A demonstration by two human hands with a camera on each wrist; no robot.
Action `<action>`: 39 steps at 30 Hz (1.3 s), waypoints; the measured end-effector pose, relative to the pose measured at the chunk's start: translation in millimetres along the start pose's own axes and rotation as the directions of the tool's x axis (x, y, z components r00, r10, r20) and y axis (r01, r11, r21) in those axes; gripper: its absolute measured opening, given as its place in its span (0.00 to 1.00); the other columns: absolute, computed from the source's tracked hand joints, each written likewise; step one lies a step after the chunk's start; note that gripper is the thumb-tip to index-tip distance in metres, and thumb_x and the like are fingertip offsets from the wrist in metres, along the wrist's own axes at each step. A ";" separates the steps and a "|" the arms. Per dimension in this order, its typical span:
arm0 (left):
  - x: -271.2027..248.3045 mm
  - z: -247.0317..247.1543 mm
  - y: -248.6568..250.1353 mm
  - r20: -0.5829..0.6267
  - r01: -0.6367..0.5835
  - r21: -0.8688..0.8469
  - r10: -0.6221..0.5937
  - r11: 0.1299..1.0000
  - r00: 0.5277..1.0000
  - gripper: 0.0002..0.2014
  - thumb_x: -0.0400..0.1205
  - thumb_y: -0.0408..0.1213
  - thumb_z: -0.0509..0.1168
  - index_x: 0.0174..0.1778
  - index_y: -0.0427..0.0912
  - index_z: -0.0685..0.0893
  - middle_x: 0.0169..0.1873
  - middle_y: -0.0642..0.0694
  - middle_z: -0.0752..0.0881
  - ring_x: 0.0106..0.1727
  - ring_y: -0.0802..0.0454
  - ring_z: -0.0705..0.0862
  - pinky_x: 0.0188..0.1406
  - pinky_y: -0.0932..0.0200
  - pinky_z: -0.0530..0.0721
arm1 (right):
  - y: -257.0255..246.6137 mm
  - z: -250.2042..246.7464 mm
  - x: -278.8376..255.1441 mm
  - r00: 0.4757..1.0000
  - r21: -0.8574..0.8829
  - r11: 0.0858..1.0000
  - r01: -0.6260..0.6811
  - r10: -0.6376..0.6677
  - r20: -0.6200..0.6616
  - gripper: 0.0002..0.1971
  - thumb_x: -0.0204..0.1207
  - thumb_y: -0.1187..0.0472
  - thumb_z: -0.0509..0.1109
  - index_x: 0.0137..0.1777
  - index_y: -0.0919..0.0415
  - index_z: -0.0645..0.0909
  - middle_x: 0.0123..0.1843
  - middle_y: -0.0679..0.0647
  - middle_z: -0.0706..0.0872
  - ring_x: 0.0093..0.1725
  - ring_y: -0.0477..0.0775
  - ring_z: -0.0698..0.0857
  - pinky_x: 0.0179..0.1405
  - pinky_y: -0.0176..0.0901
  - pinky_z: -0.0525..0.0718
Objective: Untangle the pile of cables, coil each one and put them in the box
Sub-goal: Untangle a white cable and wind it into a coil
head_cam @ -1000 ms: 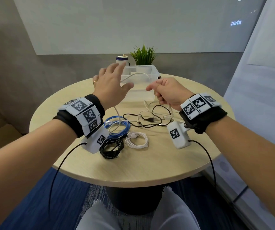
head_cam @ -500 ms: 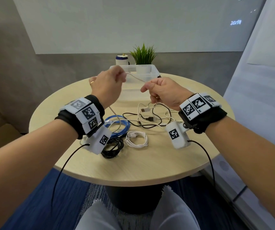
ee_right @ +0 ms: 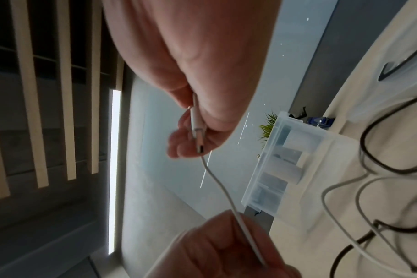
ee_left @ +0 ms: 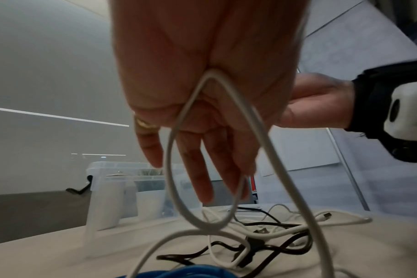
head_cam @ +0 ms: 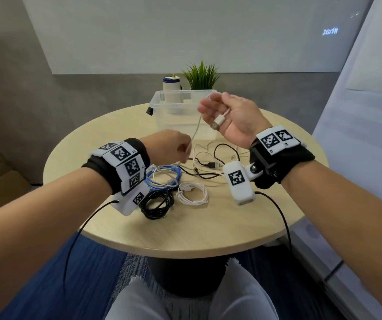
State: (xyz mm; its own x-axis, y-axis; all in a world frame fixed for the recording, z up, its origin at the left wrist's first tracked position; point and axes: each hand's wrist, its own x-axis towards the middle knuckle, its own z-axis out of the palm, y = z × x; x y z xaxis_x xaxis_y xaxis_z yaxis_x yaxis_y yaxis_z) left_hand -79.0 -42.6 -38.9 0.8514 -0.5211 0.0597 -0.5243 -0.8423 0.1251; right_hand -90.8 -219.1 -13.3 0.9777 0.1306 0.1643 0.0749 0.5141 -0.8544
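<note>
White cable [head_cam: 195,130]; blue coil [head_cam: 162,177]; black coil [head_cam: 156,204]; clear box [head_cam: 160,105]; beige table [head_cam: 185,229]; green plant [head_cam: 200,76]; black-white checkered wristbands [head_cam: 125,162].

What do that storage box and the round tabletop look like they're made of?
Box: apparently clear, slightly frosted plastic; the cup and plant pot behind show through its walls. Tabletop: pale wood-look surface with a matte finish, probably laminate or veneer; faint grain, little glare.
</note>
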 end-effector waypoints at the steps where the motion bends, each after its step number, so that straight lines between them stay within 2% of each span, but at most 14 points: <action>1: -1.7 -0.9 4.0 0.041 -0.032 0.004 0.032 0.999 0.999 0.03 0.78 0.38 0.66 0.45 0.43 0.83 0.37 0.53 0.85 0.42 0.51 0.81 0.41 0.60 0.77 | -0.1 0.4 1.3 1.000 0.046 0.999 0.011 -0.010 -0.017 0.17 0.89 0.60 0.47 0.47 0.66 0.76 0.44 0.61 0.87 0.45 0.58 0.87 0.49 0.49 0.86; 4: -6.4 -0.6 11.3 0.147 -0.097 -0.075 0.107 0.992 0.983 0.03 0.78 0.37 0.67 0.42 0.42 0.83 0.33 0.57 0.87 0.35 0.63 0.81 0.36 0.69 0.77 | 0.8 -1.4 6.3 0.997 0.051 0.998 0.048 -0.046 -0.054 0.15 0.89 0.62 0.49 0.45 0.65 0.74 0.36 0.56 0.81 0.38 0.52 0.78 0.40 0.41 0.79; 6: -9.1 -0.6 11.9 0.187 -0.118 -0.123 0.140 0.985 0.972 0.04 0.80 0.37 0.66 0.40 0.42 0.83 0.32 0.56 0.88 0.30 0.68 0.80 0.31 0.78 0.73 | 2.7 -6.8 9.5 0.983 -0.337 0.937 0.093 -0.140 -0.118 0.14 0.88 0.62 0.51 0.44 0.62 0.76 0.36 0.51 0.75 0.37 0.52 0.72 0.38 0.40 0.72; 9: -11.5 -7.7 9.1 0.136 -0.123 -0.138 0.142 0.983 0.980 0.07 0.83 0.39 0.62 0.43 0.43 0.83 0.34 0.53 0.88 0.28 0.68 0.78 0.28 0.78 0.71 | 4.6 -15.6 3.4 0.970 -0.893 0.442 0.089 -0.242 -0.023 0.14 0.87 0.59 0.53 0.52 0.59 0.80 0.36 0.46 0.75 0.36 0.45 0.74 0.35 0.37 0.71; 12: -10.6 -19.3 3.8 -0.025 -0.116 -0.168 0.113 0.979 0.993 0.08 0.86 0.39 0.58 0.45 0.47 0.82 0.34 0.52 0.88 0.27 0.69 0.77 0.29 0.76 0.71 | 8.5 -17.5 0.9 0.988 -0.958 0.273 0.091 -0.145 0.053 0.14 0.88 0.60 0.51 0.58 0.65 0.78 0.49 0.51 0.80 0.40 0.44 0.79 0.38 0.35 0.73; 15: -7.9 -28.1 0.5 -0.258 -0.082 -0.178 0.034 0.981 0.965 0.09 0.87 0.38 0.55 0.45 0.46 0.81 0.35 0.48 0.87 0.25 0.65 0.76 0.28 0.69 0.72 | 14.9 -15.5 -0.2 0.997 -0.941 0.328 0.081 -0.021 0.079 0.12 0.87 0.59 0.50 0.53 0.62 0.74 0.33 0.53 0.83 0.23 0.42 0.82 0.25 0.33 0.74; 17: -6.3 -31.8 -1.2 -0.375 -0.053 -0.162 -0.011 0.985 0.927 0.10 0.87 0.38 0.55 0.47 0.44 0.81 0.35 0.47 0.86 0.30 0.59 0.79 0.33 0.65 0.76 | 17.1 -12.6 -1.6 0.996 -0.917 0.392 0.077 0.016 0.091 0.16 0.88 0.54 0.49 0.48 0.60 0.76 0.22 0.50 0.75 0.18 0.46 0.77 0.24 0.37 0.73; 22: -0.8 -31.8 -11.1 -0.500 0.001 -0.196 -0.101 0.981 0.860 0.11 0.87 0.38 0.54 0.45 0.44 0.82 0.33 0.48 0.85 0.37 0.48 0.84 0.45 0.53 0.83 | 12.1 -2.7 -5.0 0.989 -0.678 0.734 0.038 0.070 0.131 0.22 0.87 0.49 0.51 0.34 0.59 0.72 0.17 0.45 0.64 0.17 0.45 0.61 0.26 0.40 0.66; 27: -1.9 -19.4 -8.6 -0.280 0.113 -0.173 -0.159 0.978 0.947 0.14 0.88 0.36 0.53 0.56 0.41 0.85 0.35 0.46 0.85 0.35 0.53 0.80 0.33 0.62 0.73 | -0.9 -0.2 -4.1 0.990 -0.405 0.914 0.033 0.027 0.141 0.20 0.88 0.51 0.51 0.34 0.57 0.69 0.20 0.47 0.63 0.19 0.47 0.61 0.29 0.42 0.63; 30: -5.0 -12.6 -0.6 -0.121 0.047 -0.143 -0.065 0.989 0.991 0.14 0.87 0.40 0.56 0.63 0.44 0.84 0.35 0.49 0.85 0.36 0.54 0.81 0.34 0.65 0.72 | -2.2 4.3 -7.0 0.992 -0.251 0.968 0.019 0.013 0.126 0.19 0.89 0.54 0.50 0.37 0.59 0.70 0.26 0.52 0.79 0.24 0.50 0.77 0.28 0.41 0.75; 32: -5.6 -9.3 3.6 -0.021 0.009 -0.135 -0.012 0.991 1.000 0.14 0.86 0.39 0.58 0.64 0.45 0.83 0.33 0.53 0.85 0.36 0.58 0.82 0.36 0.71 0.73 | -0.8 5.1 -7.3 0.993 -0.118 0.993 0.014 0.000 0.116 0.18 0.88 0.57 0.50 0.39 0.62 0.72 0.45 0.63 0.88 0.42 0.57 0.89 0.39 0.47 0.87; 34: -6.0 -6.7 3.9 0.070 -0.004 -0.131 0.013 0.991 0.997 0.14 0.86 0.38 0.59 0.65 0.46 0.83 0.32 0.56 0.86 0.36 0.62 0.82 0.38 0.75 0.72 | -0.2 4.2 -5.1 0.997 -0.040 0.999 0.029 -0.026 0.078 0.16 0.88 0.60 0.51 0.42 0.65 0.74 0.61 0.69 0.83 0.58 0.62 0.86 0.53 0.52 0.87; 36: -7.2 -5.1 1.2 0.133 -0.010 -0.123 0.027 0.992 0.991 0.13 0.84 0.37 0.62 0.63 0.49 0.84 0.33 0.55 0.88 0.39 0.62 0.83 0.44 0.69 0.75 | 0.6 3.2 -1.2 0.998 -0.077 0.995 0.063 -0.061 0.027 0.14 0.88 0.61 0.54 0.43 0.66 0.75 0.59 0.65 0.83 0.57 0.57 0.84 0.52 0.51 0.85; 39: -11.8 -6.7 -1.3 0.194 -0.022 -0.115 0.044 0.993 0.980 0.08 0.80 0.37 0.66 0.51 0.52 0.88 0.39 0.53 0.90 0.40 0.64 0.83 0.43 0.68 0.75 | 4.6 1.0 4.0 0.987 -0.355 0.927 0.120 -0.150 -0.058 0.14 0.86 0.61 0.57 0.41 0.62 0.78 0.40 0.56 0.80 0.40 0.54 0.77 0.40 0.43 0.77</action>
State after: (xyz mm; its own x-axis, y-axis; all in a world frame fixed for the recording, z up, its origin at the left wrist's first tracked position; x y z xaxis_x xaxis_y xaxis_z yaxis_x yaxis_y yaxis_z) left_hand -88.2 -34.4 -33.1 0.8082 -0.5747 -0.1284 -0.5377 -0.8091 0.2371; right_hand -86.7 -215.4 -16.1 0.9651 0.0029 0.2619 0.2565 0.1909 -0.9475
